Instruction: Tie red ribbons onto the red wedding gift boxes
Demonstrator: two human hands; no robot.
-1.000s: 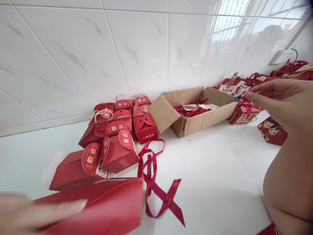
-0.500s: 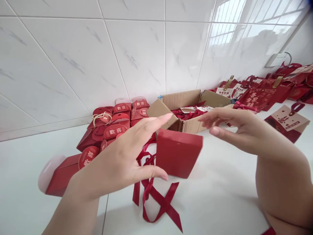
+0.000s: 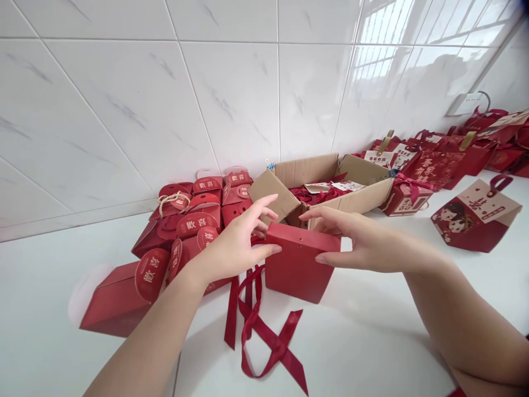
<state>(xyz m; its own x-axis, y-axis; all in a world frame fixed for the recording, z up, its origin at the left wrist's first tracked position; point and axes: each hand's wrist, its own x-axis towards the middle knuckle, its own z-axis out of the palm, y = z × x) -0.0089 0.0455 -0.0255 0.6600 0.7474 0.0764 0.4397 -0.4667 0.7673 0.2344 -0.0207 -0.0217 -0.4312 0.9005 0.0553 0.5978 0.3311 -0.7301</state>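
Note:
A plain red gift box (image 3: 300,270) stands upright on the white tabletop, with two small holes in its narrow top face. My left hand (image 3: 231,245) grips its upper left corner, thumb on the front and fingers around the back. On the right, my right hand (image 3: 363,241) holds the upper right side, thumb on the front face. Its fingers reach over behind the box and are partly hidden. A loose dark red ribbon (image 3: 278,344) lies looped on the table just in front and to the left of the box.
Several red candy boxes (image 3: 198,223) are packed together at the left. An open cardboard carton (image 3: 351,207) with red ribbons and tags inside stands behind my hands. Decorated red gift boxes (image 3: 475,218) line the right side, along the tiled wall (image 3: 231,99).
Both hands have closed in on the red box from either side. My right hand came left and down to its right edge; the left hand moved to its upper left corner.

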